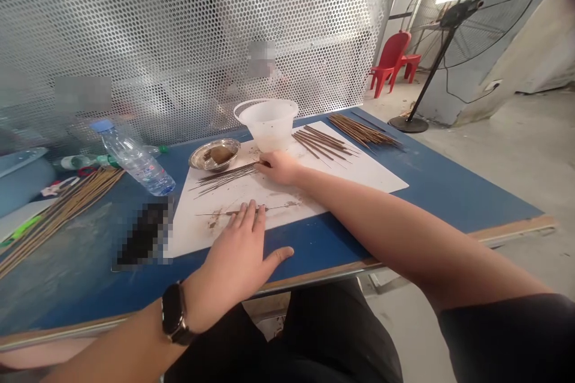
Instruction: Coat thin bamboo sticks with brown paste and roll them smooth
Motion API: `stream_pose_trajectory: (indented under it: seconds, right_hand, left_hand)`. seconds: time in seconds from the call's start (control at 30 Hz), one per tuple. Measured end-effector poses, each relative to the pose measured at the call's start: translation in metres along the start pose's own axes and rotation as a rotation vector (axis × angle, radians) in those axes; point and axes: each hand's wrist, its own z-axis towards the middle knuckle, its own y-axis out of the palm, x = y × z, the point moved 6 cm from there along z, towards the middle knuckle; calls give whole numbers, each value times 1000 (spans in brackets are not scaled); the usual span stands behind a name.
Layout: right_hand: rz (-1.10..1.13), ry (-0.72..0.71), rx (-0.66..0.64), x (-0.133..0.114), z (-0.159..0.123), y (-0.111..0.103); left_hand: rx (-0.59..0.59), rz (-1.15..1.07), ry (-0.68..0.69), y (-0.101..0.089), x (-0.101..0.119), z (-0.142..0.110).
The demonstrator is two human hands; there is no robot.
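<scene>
My left hand (240, 245) lies flat with fingers stretched out, its fingertips on a thin stick partly coated in brown paste (229, 213). This stick lies on a white sheet (188, 233), and the fingers hide part of it. Farther back, my right hand (281, 167) has its fingers closed at the right ends of a bunch of thin dark sticks (224, 179); how many it pinches I cannot tell. Just behind the bunch is a metal dish (197, 161) with a brown lump (220, 154) in it. A translucent white bucket (269, 122) stands behind my right hand.
Several brown coated sticks (321, 140) lie on the sheet's right side, more sticks (362, 130) beyond it. Left are a water bottle (135, 158), a blurred dark object (146, 230), long sticks (67, 209) and a blue basin (20, 176). A perforated metal screen (179, 42) borders the blue table (471, 191).
</scene>
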Motion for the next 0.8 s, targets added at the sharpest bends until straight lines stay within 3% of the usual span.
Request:
stream_pose_trajectory:
  seconds: [0.1,0.23,0.37,0.47,0.67,0.8]
  right_hand:
    - [1,-15,8,0,0,0]
    - [19,-24,40,2,1,0]
    - [56,-30,55,3,0,0]
    - [68,-34,53,1,-1,-1]
    - [68,-19,6,-7,-4,0]
    - [55,-26,-9,-9,-6,0]
  left_hand:
    - [-16,-19,13,0,-7,15]
    - [-84,-46,57,-6,-21,60]
    - [-54,-56,59,-9,-30,85]
    - [-27,-30,46,-7,-25,71]
    - [-53,56,-46,-10,-8,4]
    - [-51,39,5,-8,-8,-2]
